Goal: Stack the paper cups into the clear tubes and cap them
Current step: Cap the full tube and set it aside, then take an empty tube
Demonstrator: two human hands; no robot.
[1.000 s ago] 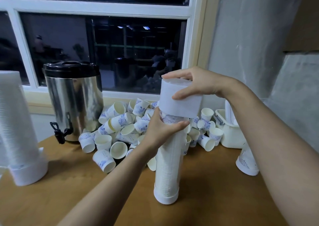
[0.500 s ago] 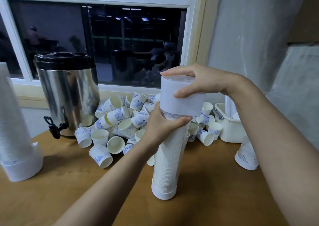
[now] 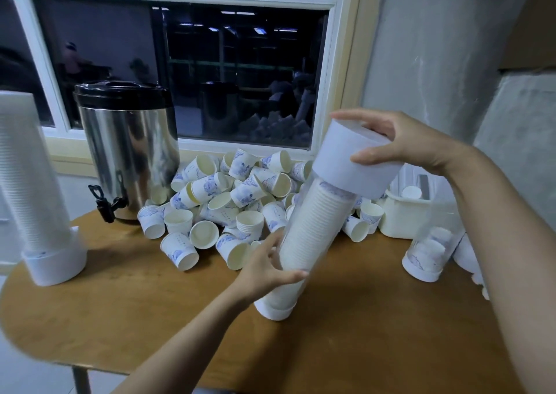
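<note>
A clear tube (image 3: 313, 228) packed with stacked white paper cups leans to the right, its white bottom cap (image 3: 275, 309) resting on the wooden table (image 3: 120, 318). My left hand (image 3: 267, 268) grips the tube low down, thumb across its front. My right hand (image 3: 394, 141) holds the wide white top cap (image 3: 352, 165), which sits over the tube's upper end. Behind the tube lies a heap of loose paper cups (image 3: 222, 201) with blue prints.
A steel drinks urn (image 3: 126, 150) with a black lid and tap stands at the back left. A capped full tube (image 3: 33, 201) stands at the left edge. A short clear tube (image 3: 430, 249) with a few cups and a cream tub (image 3: 403, 216) sit on the right.
The tube has tipped from upright to leaning right. My left hand slid down from just under the top cap to the tube's lower part. My right hand stays on the cap.
</note>
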